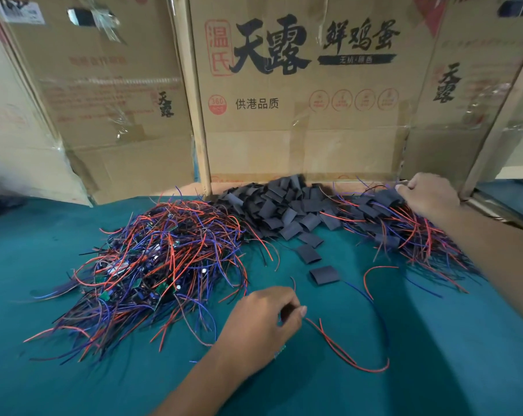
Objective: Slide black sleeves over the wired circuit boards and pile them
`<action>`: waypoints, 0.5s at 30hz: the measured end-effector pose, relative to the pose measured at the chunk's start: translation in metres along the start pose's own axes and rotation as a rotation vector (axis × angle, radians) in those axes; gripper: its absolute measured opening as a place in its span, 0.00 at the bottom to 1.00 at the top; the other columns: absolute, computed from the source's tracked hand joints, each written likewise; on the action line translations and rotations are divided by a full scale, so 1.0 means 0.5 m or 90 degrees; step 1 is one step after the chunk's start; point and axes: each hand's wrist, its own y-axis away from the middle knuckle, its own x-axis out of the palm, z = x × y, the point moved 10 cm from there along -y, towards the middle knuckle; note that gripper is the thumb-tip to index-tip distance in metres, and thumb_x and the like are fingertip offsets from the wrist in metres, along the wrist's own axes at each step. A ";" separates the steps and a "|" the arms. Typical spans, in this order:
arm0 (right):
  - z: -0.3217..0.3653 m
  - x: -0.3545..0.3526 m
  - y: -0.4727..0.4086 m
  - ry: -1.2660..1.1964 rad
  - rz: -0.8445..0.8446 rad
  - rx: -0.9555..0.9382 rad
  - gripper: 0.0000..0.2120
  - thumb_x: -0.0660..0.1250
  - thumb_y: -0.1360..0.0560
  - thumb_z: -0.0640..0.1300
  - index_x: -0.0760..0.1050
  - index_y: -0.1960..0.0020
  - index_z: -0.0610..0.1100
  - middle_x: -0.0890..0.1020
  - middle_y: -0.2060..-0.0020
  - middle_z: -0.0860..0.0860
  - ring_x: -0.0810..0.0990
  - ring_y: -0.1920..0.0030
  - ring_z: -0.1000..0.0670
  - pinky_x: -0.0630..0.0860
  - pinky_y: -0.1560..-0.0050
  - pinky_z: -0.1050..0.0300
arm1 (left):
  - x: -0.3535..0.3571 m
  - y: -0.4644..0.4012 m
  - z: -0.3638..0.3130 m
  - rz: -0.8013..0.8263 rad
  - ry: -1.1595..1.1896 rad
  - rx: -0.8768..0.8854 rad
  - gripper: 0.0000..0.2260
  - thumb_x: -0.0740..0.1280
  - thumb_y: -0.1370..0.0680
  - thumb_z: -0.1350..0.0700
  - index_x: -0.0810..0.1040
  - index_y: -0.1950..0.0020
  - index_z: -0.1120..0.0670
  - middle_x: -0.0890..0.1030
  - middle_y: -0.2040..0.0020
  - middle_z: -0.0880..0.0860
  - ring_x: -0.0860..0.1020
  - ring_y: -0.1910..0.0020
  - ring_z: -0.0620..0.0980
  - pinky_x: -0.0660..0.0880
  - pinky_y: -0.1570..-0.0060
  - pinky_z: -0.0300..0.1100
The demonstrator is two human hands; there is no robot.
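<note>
**Hands at work over wires and sleeves**

Teal cloth (434,370) covers the table, with bare room along the near edge and at the far left; nearest, the left hand (263,322) curls its fingers round a wired circuit board (279,352), a green corner showing under the palm, its red and blue leads (344,349) looping away to the right; just left of that hand sprawls the tangled heap of bare wired boards (152,259), stray wires reaching toward the wrist; two loose black sleeves (324,274) lie apart in the open middle; behind them the pile of black sleeves (284,205) rests against the cardboard; to the right lies the sleeved pile (404,229), where the right hand (428,193) reaches, fingers bent onto a sleeved piece at its far edge, though whether it truly grips I cannot tell; taped cardboard boxes (299,115) wall off the back; a wooden post (500,121) leans at far right.
</note>
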 end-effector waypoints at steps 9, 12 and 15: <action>0.126 -0.021 0.145 -0.315 -0.060 -0.034 0.13 0.67 0.23 0.47 0.74 0.41 0.44 0.82 0.49 0.47 0.78 0.46 0.44 0.72 0.47 0.53 | -0.006 0.004 -0.006 0.028 -0.091 0.014 0.08 0.62 0.20 0.47 0.74 0.54 0.49 0.77 0.57 0.46 0.75 0.57 0.47 0.74 0.55 0.47; 0.200 0.025 0.284 -0.474 0.054 -0.078 0.06 0.69 0.24 0.47 0.77 0.48 0.49 0.80 0.58 0.59 0.78 0.57 0.57 0.70 0.59 0.62 | -0.065 -0.015 0.041 0.026 -0.122 -0.061 0.04 0.64 0.21 0.52 0.76 0.52 0.51 0.80 0.55 0.47 0.77 0.54 0.49 0.74 0.51 0.49; 0.238 0.055 0.402 -0.512 0.076 -0.159 0.02 0.70 0.25 0.43 0.78 0.53 0.50 0.81 0.60 0.60 0.76 0.59 0.66 0.67 0.58 0.75 | -0.138 -0.012 0.094 0.057 -0.203 -0.128 0.03 0.65 0.21 0.55 0.77 0.54 0.51 0.82 0.56 0.49 0.79 0.55 0.52 0.76 0.52 0.49</action>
